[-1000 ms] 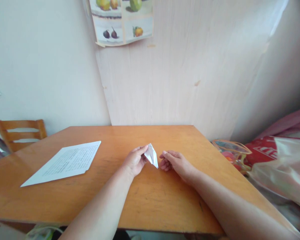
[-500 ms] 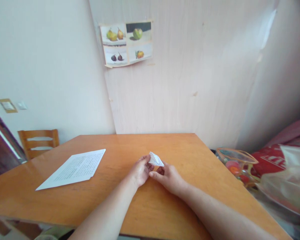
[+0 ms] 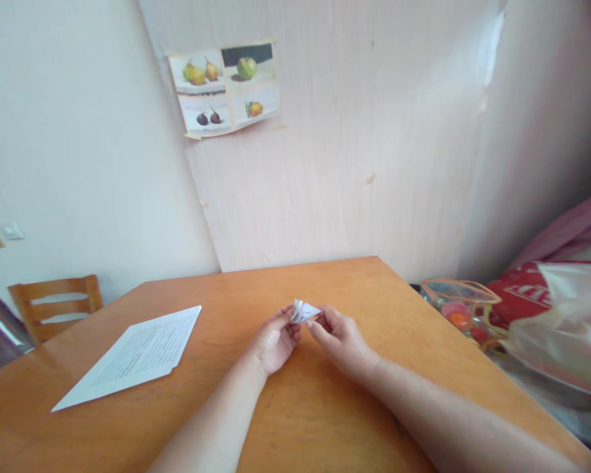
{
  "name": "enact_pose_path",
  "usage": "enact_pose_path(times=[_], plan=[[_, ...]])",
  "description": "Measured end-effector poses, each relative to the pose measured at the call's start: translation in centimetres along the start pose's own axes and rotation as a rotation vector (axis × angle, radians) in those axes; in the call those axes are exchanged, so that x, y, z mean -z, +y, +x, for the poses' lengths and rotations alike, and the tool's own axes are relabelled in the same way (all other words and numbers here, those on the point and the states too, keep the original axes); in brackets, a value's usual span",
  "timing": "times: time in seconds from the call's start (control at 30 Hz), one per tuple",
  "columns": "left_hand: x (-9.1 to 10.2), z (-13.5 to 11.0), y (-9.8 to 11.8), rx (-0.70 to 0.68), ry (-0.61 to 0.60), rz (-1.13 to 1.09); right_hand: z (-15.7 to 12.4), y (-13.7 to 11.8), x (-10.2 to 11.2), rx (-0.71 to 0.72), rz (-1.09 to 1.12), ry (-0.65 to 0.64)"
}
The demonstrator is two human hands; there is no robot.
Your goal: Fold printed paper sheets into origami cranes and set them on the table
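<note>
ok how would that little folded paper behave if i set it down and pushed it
The folded paper looks small and thin, so probably light and likely to slide on the glossy table. Its layered folds should make it stiffer than the flat printed sheet, though a hard pinch from the fingers could crush it.

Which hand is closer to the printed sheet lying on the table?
Left. The left hand sits right of the printed sheet, not touching it; the right hand is farther right. Both pinch the small folded paper.
</note>
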State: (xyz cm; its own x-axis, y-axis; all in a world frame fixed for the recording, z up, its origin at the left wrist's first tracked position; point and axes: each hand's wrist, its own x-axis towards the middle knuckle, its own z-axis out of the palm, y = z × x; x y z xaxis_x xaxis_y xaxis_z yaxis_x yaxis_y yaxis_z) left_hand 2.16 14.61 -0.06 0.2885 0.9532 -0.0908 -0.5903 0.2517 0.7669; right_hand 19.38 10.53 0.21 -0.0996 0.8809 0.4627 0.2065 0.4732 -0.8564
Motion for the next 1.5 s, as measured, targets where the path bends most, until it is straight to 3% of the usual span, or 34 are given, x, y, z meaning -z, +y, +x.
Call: enact_pose_path(times=[0.33, 0.53, 0.7, 0.93, 1.1, 1.3, 1.5], plan=[[-0.4, 0.1, -0.1, 0.026, 0.015, -0.022, 0.3, 0.4, 0.5, 0.058, 0.062, 0.075], [-0.6, 0.1, -0.1, 0.018, 0.007, -0.042, 0.5, 0.7, 0.7, -0.010, 0.145, 0.110], [-0.8, -0.1, 0.0, 0.020, -0.004, -0.052, 0.4, 0.6, 0.7, -0.044, 0.203, 0.061], [-1.2, -0.2, 0.2, 0.068, -0.030, -0.069, 0.0, 0.2, 0.5, 0.010, 0.112, 0.008], [-1.5, -0.4, 0.3, 0.066, -0.048, -0.029, 0.0, 0.2, 0.4, 0.026, 0.167, -0.031], [-1.3, -0.4, -0.5, -0.006, -0.031, 0.047, 0.5, 0.4, 0.2, -0.097, 0.408, -0.043], [-1.5, -0.8, -0.8, -0.093, -0.033, 0.156, 0.8, 0.0, 0.8, -0.200, 0.450, 0.009]])
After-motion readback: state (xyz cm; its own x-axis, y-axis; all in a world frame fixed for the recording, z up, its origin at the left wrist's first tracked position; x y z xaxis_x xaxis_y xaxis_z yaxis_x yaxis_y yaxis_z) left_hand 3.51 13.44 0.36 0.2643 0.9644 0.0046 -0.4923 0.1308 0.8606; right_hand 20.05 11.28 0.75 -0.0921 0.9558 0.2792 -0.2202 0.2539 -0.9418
